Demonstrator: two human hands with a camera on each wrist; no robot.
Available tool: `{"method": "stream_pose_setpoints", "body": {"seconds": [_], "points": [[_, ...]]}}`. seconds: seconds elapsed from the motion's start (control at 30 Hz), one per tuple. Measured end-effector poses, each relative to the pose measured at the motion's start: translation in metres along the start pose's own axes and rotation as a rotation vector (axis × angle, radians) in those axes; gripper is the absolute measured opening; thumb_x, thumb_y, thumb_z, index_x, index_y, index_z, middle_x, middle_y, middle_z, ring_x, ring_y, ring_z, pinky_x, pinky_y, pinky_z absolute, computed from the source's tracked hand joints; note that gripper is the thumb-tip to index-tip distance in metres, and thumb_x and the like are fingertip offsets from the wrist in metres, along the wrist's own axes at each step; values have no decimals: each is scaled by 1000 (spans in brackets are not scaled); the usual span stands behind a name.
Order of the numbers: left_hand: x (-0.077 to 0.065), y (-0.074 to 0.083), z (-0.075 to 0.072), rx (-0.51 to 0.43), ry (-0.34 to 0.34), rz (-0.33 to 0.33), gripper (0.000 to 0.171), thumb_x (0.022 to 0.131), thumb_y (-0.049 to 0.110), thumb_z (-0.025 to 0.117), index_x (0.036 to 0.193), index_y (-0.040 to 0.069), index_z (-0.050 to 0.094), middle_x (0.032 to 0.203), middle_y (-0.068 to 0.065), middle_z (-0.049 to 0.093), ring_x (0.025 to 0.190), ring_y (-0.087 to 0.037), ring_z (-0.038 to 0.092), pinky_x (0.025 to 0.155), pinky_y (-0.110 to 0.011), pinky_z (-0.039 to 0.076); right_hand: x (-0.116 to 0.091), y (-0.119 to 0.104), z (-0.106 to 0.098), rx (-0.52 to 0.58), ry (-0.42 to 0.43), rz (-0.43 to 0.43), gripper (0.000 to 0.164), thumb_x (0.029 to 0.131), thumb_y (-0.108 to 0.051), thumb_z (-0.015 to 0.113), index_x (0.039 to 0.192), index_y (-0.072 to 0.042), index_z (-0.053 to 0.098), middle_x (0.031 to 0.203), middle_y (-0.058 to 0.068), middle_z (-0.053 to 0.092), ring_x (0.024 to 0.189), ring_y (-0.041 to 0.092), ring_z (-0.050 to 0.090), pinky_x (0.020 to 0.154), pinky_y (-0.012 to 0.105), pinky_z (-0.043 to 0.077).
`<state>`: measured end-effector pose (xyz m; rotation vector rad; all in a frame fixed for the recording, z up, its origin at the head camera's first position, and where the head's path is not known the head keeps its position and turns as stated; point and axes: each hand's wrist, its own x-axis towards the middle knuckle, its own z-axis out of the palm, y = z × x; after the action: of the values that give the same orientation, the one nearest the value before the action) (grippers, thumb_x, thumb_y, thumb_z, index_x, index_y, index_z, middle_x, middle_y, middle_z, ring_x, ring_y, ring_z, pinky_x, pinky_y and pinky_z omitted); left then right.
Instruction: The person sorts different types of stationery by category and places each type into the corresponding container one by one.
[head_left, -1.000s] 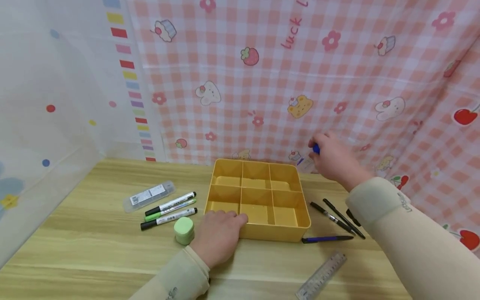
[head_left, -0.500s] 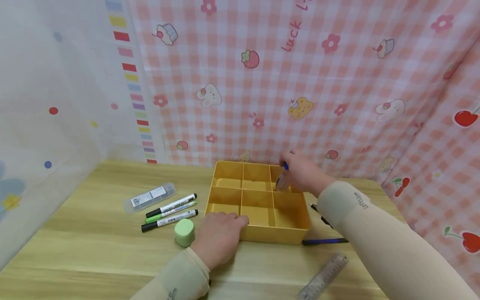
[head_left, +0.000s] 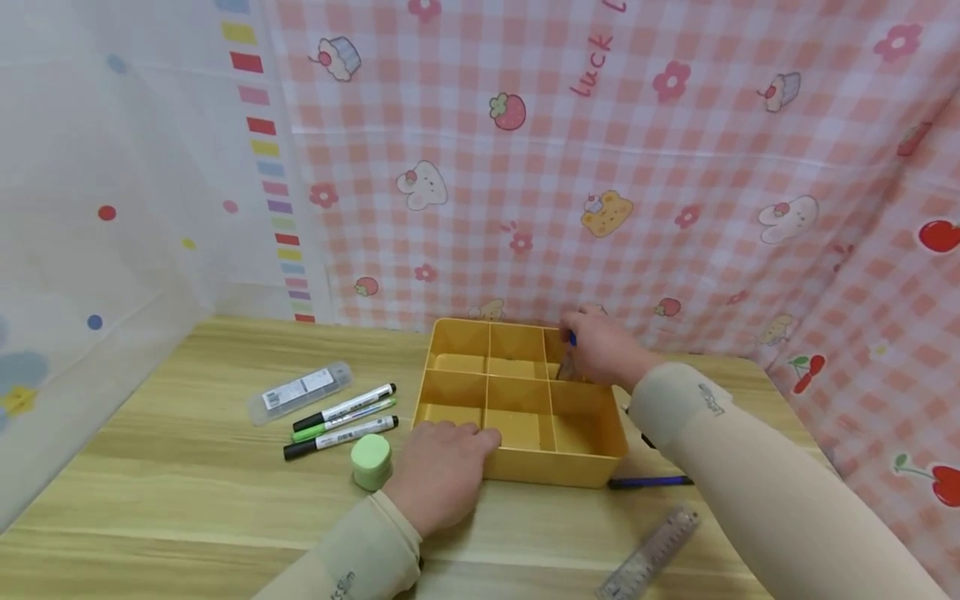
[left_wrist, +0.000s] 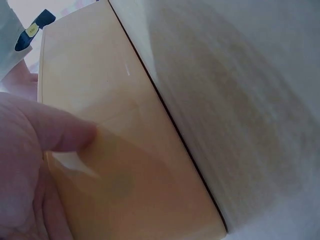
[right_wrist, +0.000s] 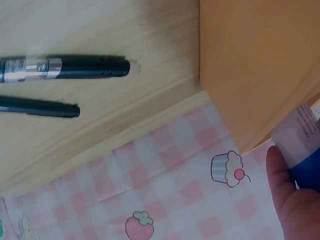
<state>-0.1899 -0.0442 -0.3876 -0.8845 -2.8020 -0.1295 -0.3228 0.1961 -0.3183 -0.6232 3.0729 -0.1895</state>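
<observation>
A yellow six-compartment organizer box stands in the middle of the table. My left hand grips its front left rim; in the left wrist view the thumb lies against the outer wall. Over the back right compartment, my right hand holds a small item with a clear, printed body and a blue end. That item's lower part is inside the compartment, and its exact kind is unclear. The other compartments hold nothing that I can see.
Left of the box lie a clear plastic case, several markers and pens and a light green lidded pot. A blue pen, a clear ruler and black pens lie to the right. Patterned cloth hangs behind.
My right hand has moved left and down from beside the back cloth, bringing the blue-ended item into the back right compartment. My left hand has stayed on the rim.
</observation>
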Motion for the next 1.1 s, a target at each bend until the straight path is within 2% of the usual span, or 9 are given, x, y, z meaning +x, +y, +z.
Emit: {"method": "stream_pose_setpoints", "body": {"seconds": [0.1, 0.23, 0.6, 0.83, 1.0, 1.1], "points": [[1, 0, 1, -15, 16, -7, 10, 90, 23, 50, 93, 24, 59, 74, 5, 57, 62, -17, 50, 53, -35, 39, 0, 0, 1, 4, 3, 3, 11, 89, -13, 61, 99, -11, 56, 96, 7, 45, 87, 24, 43, 74, 39, 45], [2, -1, 2, -22, 35, -6, 9, 92, 31, 52, 85, 25, 56, 70, 6, 54, 59, -15, 48, 51, -34, 37, -1, 0, 2, -4, -9, 18, 14, 91, -15, 60, 103, -11, 55, 97, 8, 44, 88, 24, 42, 73, 38, 46], [1, 1, 0, -28, 20, -13, 8, 89, 26, 56, 82, 26, 54, 69, 8, 52, 59, -15, 46, 52, -34, 37, -1, 1, 0, 73, -51, 61, 28, 92, -11, 55, 120, -12, 50, 115, 12, 41, 95, 26, 43, 81, 43, 48], [1, 0, 0, -23, 20, -14, 8, 90, 26, 55, 82, 25, 53, 68, 8, 52, 58, -15, 46, 51, -33, 36, -2, 0, -1, 72, -50, 63, 36, 94, -14, 52, 129, -14, 45, 126, 16, 39, 101, 26, 46, 88, 47, 46], [1, 0, 1, -24, 22, -5, 8, 89, 24, 56, 81, 25, 53, 68, 8, 52, 57, -15, 46, 50, -33, 36, -2, 5, -1, 155, -67, 74, 58, 93, -16, 54, 144, -14, 26, 142, 21, 26, 106, 29, 48, 90, 48, 45], [2, 0, 1, -19, 15, -6, 8, 89, 25, 56, 81, 26, 53, 68, 8, 52, 57, -15, 46, 50, -33, 36, -6, 9, -4, 238, -56, 74, 74, 91, -18, 56, 150, -15, 11, 148, 20, 19, 117, 32, 41, 96, 52, 39]]}}
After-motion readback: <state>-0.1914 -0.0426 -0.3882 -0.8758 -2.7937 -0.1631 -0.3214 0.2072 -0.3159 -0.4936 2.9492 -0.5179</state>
